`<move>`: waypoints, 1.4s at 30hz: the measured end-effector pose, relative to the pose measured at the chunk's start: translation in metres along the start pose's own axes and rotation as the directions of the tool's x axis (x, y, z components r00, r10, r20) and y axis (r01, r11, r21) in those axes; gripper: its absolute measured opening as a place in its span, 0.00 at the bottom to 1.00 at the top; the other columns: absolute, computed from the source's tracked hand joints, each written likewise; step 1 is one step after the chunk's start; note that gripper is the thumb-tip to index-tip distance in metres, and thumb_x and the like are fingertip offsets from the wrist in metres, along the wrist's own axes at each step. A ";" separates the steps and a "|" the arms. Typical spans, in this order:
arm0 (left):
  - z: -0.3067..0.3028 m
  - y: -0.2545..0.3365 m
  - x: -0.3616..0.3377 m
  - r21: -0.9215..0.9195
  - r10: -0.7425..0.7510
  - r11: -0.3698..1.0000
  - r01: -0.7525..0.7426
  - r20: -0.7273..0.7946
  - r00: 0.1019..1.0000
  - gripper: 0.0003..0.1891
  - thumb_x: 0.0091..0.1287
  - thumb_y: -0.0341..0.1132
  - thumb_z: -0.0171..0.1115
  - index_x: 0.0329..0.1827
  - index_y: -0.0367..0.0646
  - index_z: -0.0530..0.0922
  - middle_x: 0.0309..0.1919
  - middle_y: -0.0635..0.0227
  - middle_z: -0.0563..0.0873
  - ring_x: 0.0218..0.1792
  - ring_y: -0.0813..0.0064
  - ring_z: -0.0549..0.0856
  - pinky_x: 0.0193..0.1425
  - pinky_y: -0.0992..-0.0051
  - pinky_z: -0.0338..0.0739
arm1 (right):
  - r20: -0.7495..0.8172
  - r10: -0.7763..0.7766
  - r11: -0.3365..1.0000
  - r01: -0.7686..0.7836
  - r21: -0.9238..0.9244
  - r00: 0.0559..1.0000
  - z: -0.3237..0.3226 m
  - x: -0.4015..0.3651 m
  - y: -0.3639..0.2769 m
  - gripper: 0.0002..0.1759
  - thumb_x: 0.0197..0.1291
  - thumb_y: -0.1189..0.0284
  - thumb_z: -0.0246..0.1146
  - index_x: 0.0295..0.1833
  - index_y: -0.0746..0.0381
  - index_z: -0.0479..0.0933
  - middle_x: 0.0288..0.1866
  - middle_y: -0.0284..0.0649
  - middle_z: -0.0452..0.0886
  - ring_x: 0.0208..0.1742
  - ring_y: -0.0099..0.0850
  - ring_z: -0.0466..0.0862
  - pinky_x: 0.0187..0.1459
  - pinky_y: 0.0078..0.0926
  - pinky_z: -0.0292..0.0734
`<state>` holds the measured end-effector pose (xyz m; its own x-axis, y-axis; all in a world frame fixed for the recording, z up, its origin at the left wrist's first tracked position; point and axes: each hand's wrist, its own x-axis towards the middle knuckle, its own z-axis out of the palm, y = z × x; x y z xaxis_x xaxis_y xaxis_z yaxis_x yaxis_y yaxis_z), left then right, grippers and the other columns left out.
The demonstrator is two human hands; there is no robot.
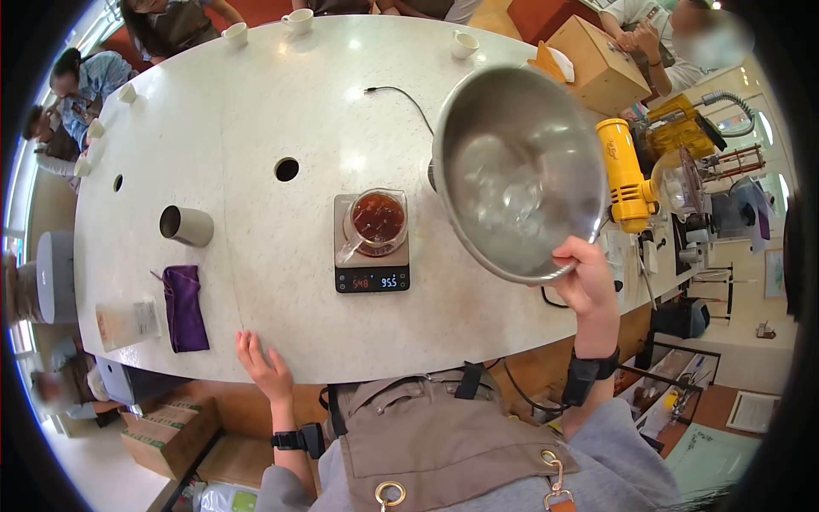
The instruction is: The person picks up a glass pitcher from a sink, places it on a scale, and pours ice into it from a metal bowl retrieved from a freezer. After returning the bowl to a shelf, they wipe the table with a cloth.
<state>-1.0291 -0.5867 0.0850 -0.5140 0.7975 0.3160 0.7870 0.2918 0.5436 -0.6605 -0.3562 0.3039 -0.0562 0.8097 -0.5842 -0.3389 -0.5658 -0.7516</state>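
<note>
My right hand (587, 275) grips the near rim of a large stainless steel bowl (467, 119), tilted so its inside faces me. Clear, shiny pieces that look like ice (503, 192) sit in the bowl. At the table's front edge rests my left hand (266, 365), fingers apart and holding nothing. Between the hands, a digital scale (372, 280) with a lit display carries a glass server (348, 247). Dark reddish-brown liquid (379, 217) fills part of the server, which stands left of the bowl.
A metal cup (188, 226), folded purple cloth (186, 307) and clear plastic container (128, 324) lie on the left. White cups (298, 21) line the far edge, where several people stand. A yellow grinder (627, 175) and wooden box (593, 64) are at right. The table (281, 94) has round holes.
</note>
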 end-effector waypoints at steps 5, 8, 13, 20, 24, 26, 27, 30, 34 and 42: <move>0.000 -0.001 -0.001 0.001 0.009 1.000 -0.009 0.005 1.000 0.20 0.54 0.22 0.48 0.52 0.29 0.69 0.56 0.49 0.68 0.62 0.50 0.64 0.64 0.58 0.60 | 0.000 0.025 0.999 -0.025 0.038 1.000 0.002 -0.004 0.004 0.07 0.46 0.85 0.49 0.32 0.65 0.67 0.25 0.34 0.70 0.21 0.21 0.71 0.26 0.23 0.74; 0.002 -0.002 -0.002 -0.002 0.002 1.000 -0.002 -0.005 1.000 0.20 0.54 0.23 0.47 0.52 0.29 0.69 0.56 0.48 0.68 0.62 0.49 0.64 0.64 0.58 0.59 | -0.081 0.016 1.000 -0.017 -0.008 0.997 0.012 -0.007 0.005 0.07 0.47 0.85 0.50 0.33 0.65 0.66 0.24 0.33 0.68 0.21 0.21 0.71 0.25 0.25 0.75; 0.001 0.000 -0.001 0.013 0.006 1.000 -0.006 0.004 1.000 0.20 0.54 0.23 0.47 0.52 0.30 0.68 0.56 0.48 0.68 0.62 0.49 0.64 0.64 0.58 0.59 | -0.011 -0.051 0.995 0.050 -0.092 0.999 0.001 -0.007 0.000 0.09 0.46 0.83 0.51 0.37 0.66 0.66 0.27 0.33 0.69 0.23 0.22 0.73 0.25 0.26 0.75; 0.000 0.001 0.000 0.031 -0.001 1.000 0.000 0.009 1.000 0.19 0.55 0.24 0.47 0.52 0.29 0.69 0.56 0.48 0.68 0.62 0.50 0.64 0.64 0.58 0.59 | -0.100 -0.176 0.965 0.152 -0.216 0.979 0.003 -0.009 0.002 0.11 0.46 0.83 0.51 0.39 0.65 0.68 0.30 0.33 0.69 0.26 0.22 0.73 0.25 0.24 0.72; 0.001 0.000 0.000 0.028 0.004 1.000 -0.004 0.004 1.000 0.19 0.55 0.24 0.47 0.52 0.29 0.69 0.56 0.49 0.68 0.62 0.49 0.64 0.64 0.57 0.59 | -0.082 -0.194 0.946 0.165 -0.279 0.977 0.006 -0.006 -0.001 0.13 0.46 0.83 0.51 0.41 0.66 0.68 0.32 0.34 0.71 0.30 0.23 0.75 0.27 0.23 0.72; 0.001 -0.001 -0.001 0.027 0.004 1.000 -0.004 0.008 1.000 0.19 0.55 0.24 0.47 0.52 0.29 0.69 0.56 0.49 0.68 0.62 0.49 0.64 0.64 0.57 0.59 | -0.102 -0.214 0.937 0.175 -0.302 0.971 0.014 -0.009 -0.007 0.12 0.46 0.84 0.51 0.40 0.66 0.68 0.31 0.35 0.71 0.28 0.24 0.74 0.26 0.23 0.71; 0.001 -0.002 -0.001 0.024 0.002 1.000 -0.002 0.005 1.000 0.19 0.55 0.24 0.47 0.52 0.30 0.69 0.56 0.49 0.68 0.62 0.49 0.64 0.64 0.57 0.59 | -0.124 -0.240 0.927 0.189 -0.325 0.963 0.017 -0.009 -0.008 0.11 0.45 0.84 0.51 0.38 0.67 0.67 0.30 0.35 0.71 0.26 0.24 0.72 0.24 0.24 0.70; 0.002 -0.001 0.000 0.019 0.004 1.000 -0.004 0.001 1.000 0.19 0.55 0.24 0.47 0.52 0.30 0.69 0.56 0.49 0.68 0.62 0.49 0.64 0.64 0.57 0.59 | -0.086 -0.285 0.915 0.244 -0.323 0.955 0.017 -0.003 -0.008 0.11 0.46 0.84 0.51 0.39 0.67 0.67 0.30 0.35 0.71 0.28 0.24 0.73 0.22 0.25 0.71; 0.001 -0.001 0.000 0.023 -0.001 1.000 0.001 -0.001 1.000 0.19 0.56 0.24 0.48 0.52 0.30 0.69 0.56 0.49 0.68 0.62 0.50 0.64 0.64 0.58 0.59 | -0.104 -0.301 0.922 0.261 -0.287 0.948 0.014 0.001 0.004 0.11 0.46 0.84 0.51 0.38 0.67 0.68 0.30 0.35 0.71 0.29 0.24 0.74 0.23 0.24 0.71; 0.002 0.000 0.000 0.020 -0.001 1.000 0.001 -0.009 1.000 0.19 0.56 0.23 0.47 0.52 0.30 0.69 0.56 0.50 0.69 0.62 0.50 0.64 0.64 0.58 0.59 | -0.066 -0.317 0.933 0.298 -0.203 0.946 0.018 0.006 0.013 0.12 0.46 0.85 0.50 0.40 0.68 0.67 0.33 0.37 0.71 0.32 0.27 0.76 0.29 0.29 0.77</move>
<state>-1.0289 -0.5860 0.0835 -0.5178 0.7925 0.3223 0.7929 0.3030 0.5286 -0.6816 -0.3557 0.2964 0.1162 0.9352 -0.3346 -0.1420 -0.3177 -0.9375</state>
